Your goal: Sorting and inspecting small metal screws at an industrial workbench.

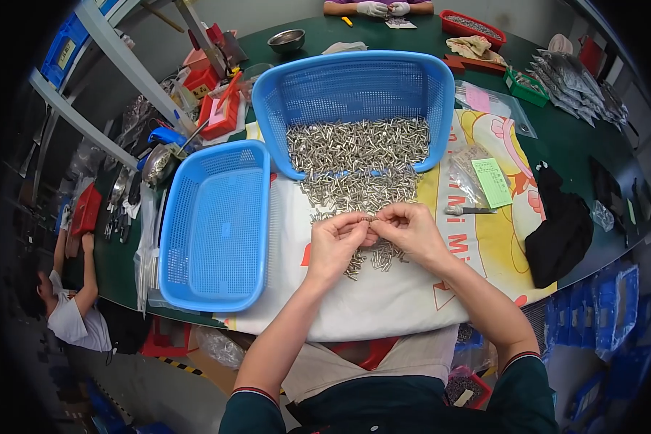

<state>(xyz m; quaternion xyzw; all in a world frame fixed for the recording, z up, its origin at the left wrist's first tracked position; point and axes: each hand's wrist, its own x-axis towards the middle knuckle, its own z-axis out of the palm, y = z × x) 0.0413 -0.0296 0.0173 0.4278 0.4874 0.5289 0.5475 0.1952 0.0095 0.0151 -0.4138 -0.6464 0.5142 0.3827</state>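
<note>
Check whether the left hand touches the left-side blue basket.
Apart: the head view shows white cloth between the left hand and the left-side blue basket.

printed cloth [383, 304] on green table [394, 36]

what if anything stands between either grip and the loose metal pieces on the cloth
Nothing visible: the left grip and right grip meet right at the loose metal pieces on the cloth. The tilted blue basket stands on their far side.

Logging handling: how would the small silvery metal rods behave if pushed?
The silvery metal rods would probably roll, looking cylindrical; likely feel stiff, given their metallic sheen; and might scatter, with some loose on the white-and-yellow cloth.
</note>
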